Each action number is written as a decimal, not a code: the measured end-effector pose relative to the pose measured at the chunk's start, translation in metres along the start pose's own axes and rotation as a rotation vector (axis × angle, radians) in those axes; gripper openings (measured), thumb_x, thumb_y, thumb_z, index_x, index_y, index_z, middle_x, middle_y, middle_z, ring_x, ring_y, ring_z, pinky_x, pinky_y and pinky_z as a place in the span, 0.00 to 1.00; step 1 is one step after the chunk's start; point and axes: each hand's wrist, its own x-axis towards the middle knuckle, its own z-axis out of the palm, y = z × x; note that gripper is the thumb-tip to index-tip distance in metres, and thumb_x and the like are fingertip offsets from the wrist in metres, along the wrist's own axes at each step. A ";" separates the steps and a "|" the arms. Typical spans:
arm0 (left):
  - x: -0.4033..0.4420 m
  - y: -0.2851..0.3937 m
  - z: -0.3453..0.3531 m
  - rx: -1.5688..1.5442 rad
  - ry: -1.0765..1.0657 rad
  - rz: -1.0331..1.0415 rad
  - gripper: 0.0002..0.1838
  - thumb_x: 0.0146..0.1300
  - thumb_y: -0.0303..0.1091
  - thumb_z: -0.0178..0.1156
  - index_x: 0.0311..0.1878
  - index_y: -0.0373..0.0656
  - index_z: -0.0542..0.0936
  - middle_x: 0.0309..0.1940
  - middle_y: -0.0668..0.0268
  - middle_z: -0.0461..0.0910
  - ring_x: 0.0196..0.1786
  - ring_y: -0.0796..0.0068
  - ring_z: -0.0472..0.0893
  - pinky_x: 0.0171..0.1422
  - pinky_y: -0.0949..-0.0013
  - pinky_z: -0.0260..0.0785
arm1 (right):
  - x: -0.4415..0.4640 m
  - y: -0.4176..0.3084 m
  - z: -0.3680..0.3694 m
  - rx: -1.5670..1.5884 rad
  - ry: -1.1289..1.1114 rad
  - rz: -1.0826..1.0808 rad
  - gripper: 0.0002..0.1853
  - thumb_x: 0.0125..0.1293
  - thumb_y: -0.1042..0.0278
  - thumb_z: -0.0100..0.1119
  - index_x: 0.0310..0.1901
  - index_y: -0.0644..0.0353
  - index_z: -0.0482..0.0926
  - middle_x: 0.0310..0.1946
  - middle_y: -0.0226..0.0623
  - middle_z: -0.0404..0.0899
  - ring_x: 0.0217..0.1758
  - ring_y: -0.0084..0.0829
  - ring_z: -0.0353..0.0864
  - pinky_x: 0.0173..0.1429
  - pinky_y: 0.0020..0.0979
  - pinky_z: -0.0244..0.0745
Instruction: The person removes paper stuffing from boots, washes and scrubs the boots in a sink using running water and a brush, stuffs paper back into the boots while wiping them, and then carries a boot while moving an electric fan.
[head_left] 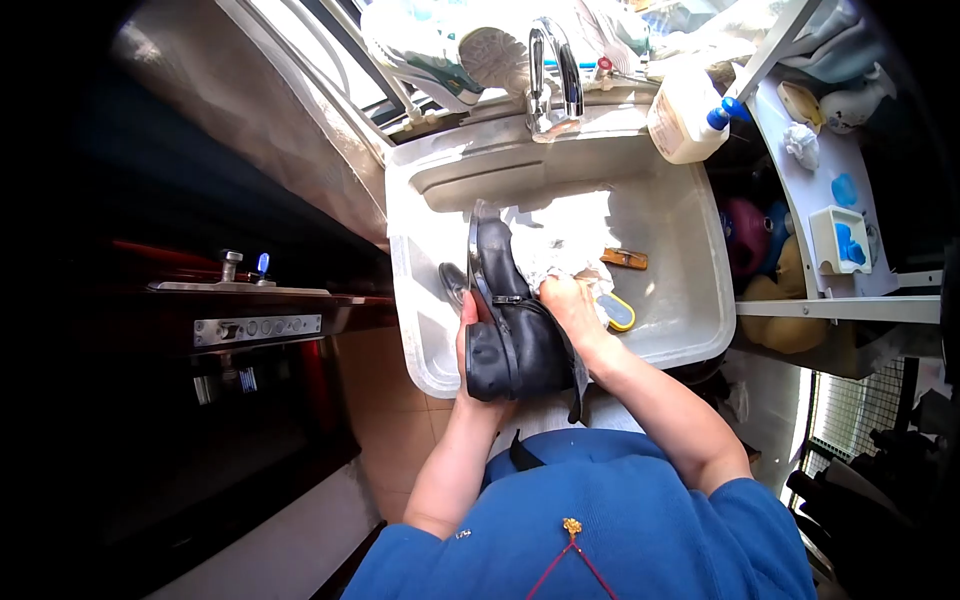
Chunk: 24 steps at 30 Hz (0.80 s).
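Note:
A black leather shoe [535,345] with a strap and a small buckle is tilted over the near part of the sink, its sole turned to the left. My left hand [468,312] is closed around the sole side near the heel, the fingers mostly hidden beneath. On the other side, my right hand [568,305] grips a bunched white cloth [545,250] against or close beside the shoe; its fingertips are partly hidden. Another black shoe [452,280] shows behind the held one. A yellow-edged grey brush or pad [618,312] lies close to my right hand.
The pale sink [712,290] also holds a brown wooden brush or block [626,259]. A chrome faucet [553,85] rises at the back, near a blue-capped bottle [685,120] and sneakers [430,55]. A white shelf [850,305] stands right; a dark door with a lock plate [258,328] stands left.

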 end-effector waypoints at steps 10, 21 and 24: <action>0.036 0.003 0.015 0.509 -0.083 -0.038 0.55 0.48 0.70 0.58 0.72 0.47 0.52 0.67 0.61 0.62 0.70 0.64 0.62 0.73 0.55 0.55 | -0.003 0.029 -0.055 -0.127 0.073 -0.407 0.08 0.39 0.71 0.61 0.13 0.58 0.70 0.12 0.42 0.72 0.16 0.42 0.76 0.25 0.41 0.73; 0.025 0.010 0.009 0.590 -0.009 0.100 0.48 0.46 0.69 0.60 0.63 0.41 0.65 0.56 0.63 0.73 0.61 0.66 0.72 0.69 0.58 0.63 | -0.005 0.050 -0.116 0.178 -0.164 -0.023 0.25 0.56 0.48 0.65 0.33 0.70 0.76 0.26 0.46 0.79 0.30 0.39 0.79 0.37 0.36 0.73; 0.029 0.012 0.000 0.623 0.073 0.070 0.54 0.46 0.67 0.61 0.73 0.51 0.51 0.65 0.64 0.63 0.66 0.66 0.66 0.70 0.57 0.61 | 0.001 0.048 -0.128 0.650 -0.090 0.199 0.25 0.69 0.49 0.50 0.32 0.69 0.74 0.23 0.33 0.74 0.29 0.20 0.68 0.34 0.29 0.66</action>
